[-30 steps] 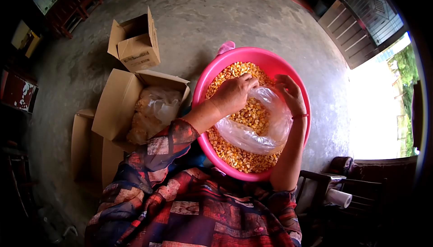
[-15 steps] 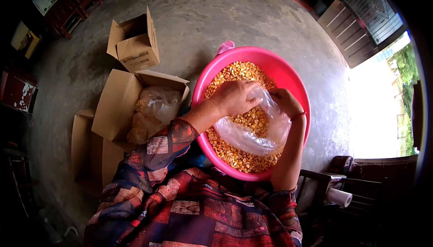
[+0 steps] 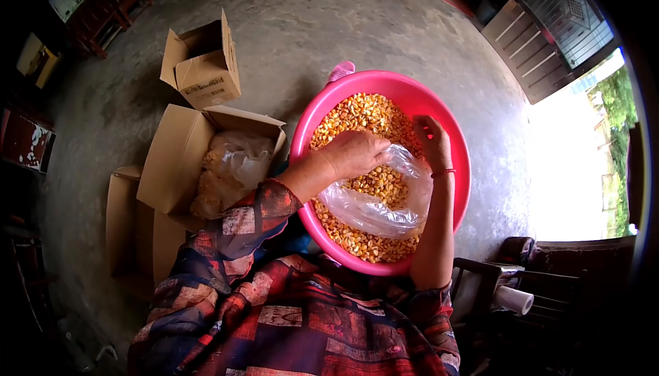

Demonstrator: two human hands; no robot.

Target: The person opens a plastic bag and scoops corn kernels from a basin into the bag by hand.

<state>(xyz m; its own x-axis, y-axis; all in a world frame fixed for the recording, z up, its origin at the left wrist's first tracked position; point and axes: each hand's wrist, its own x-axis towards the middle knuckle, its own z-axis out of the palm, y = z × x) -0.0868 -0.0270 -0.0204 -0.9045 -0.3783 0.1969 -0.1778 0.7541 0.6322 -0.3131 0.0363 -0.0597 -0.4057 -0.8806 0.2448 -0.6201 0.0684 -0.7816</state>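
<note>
Here in the pink basin, the clear plastic bag sits on the loose corn kernels, its mouth spread around more of them, and the left hand pinches the rim. Just beyond, the right hand is half curled by the basin's wall; I can't tell whether it holds anything. The mouth seems to be getting opened out, which calls for a light, steady pull on thin film.

No text could be read with certainty. Dark printed characters ran across the side of the upper open cardboard box, in 1 bolder line with smaller, fainter marks beneath it; both were too small and blurred to make out as words, numbers or a brand.
</note>
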